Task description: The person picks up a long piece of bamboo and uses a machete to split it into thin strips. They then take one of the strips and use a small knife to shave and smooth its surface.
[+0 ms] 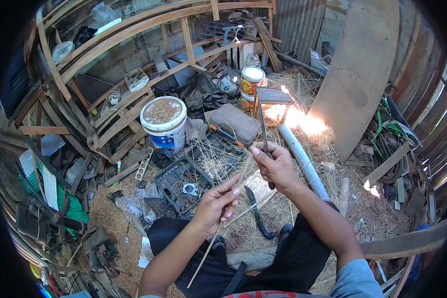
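Observation:
My left hand [216, 204] is closed around a thin bamboo stick [203, 258], which slants from near my left knee up toward my other hand. Gripped in my right hand [275, 168] is a knife [261, 116], its long narrow blade pointing up and away from me. The right thumb is close to the upper end of the stick; whether it touches is hard to tell. Below, between my legs, a second knife [256, 208] with a curved black handle lies on the ground, beside a pale flat board [258, 186] and another thin strip.
A white bucket [164, 121] stands ahead left, near an open black tool case [181, 184] and a closed grey case [235, 123]. Stacked paint cans [253, 82], a grey pipe [305, 161] and a large leaning board [360, 69] are farther off. Shavings litter the ground.

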### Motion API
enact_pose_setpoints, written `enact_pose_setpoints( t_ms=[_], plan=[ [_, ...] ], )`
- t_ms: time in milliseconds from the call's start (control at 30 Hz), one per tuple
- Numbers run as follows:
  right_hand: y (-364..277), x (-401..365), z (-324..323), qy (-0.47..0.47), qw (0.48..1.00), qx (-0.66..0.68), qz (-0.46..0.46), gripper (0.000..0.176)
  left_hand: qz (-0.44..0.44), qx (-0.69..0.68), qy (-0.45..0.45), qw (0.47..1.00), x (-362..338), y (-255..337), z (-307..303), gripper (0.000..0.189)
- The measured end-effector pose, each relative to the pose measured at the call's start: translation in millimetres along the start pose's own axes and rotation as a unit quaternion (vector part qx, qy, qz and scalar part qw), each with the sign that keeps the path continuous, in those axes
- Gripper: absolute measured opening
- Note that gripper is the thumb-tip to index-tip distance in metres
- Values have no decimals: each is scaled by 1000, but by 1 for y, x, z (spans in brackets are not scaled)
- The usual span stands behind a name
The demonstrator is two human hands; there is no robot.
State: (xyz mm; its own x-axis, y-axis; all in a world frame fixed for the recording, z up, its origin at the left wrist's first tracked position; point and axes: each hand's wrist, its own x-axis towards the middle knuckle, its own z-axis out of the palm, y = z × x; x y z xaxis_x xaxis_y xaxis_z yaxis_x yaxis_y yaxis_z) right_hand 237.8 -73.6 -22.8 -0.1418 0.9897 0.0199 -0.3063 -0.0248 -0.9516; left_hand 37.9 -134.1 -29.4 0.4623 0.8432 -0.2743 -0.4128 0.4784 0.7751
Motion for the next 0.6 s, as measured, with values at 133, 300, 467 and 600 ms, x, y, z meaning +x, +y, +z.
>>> enact_pose_setpoints(
  t_ms=[133,300,467,600],
  plan=[
    [0,0,-1,-6,1000,4,3,23,1,15,-1,1000,0,-1,1,45],
    [-4,-4,-1,-29,992,-123,-26,28,13,12,-3,1000,0,0,7,42],
    [3,-14,13,-31,930,-300,-210,38,36,-89,-33,995,1,7,1,44],
    [0,-23,17,-152,835,-433,-303,54,24,-135,4,991,1,12,-7,47]
  ],
)
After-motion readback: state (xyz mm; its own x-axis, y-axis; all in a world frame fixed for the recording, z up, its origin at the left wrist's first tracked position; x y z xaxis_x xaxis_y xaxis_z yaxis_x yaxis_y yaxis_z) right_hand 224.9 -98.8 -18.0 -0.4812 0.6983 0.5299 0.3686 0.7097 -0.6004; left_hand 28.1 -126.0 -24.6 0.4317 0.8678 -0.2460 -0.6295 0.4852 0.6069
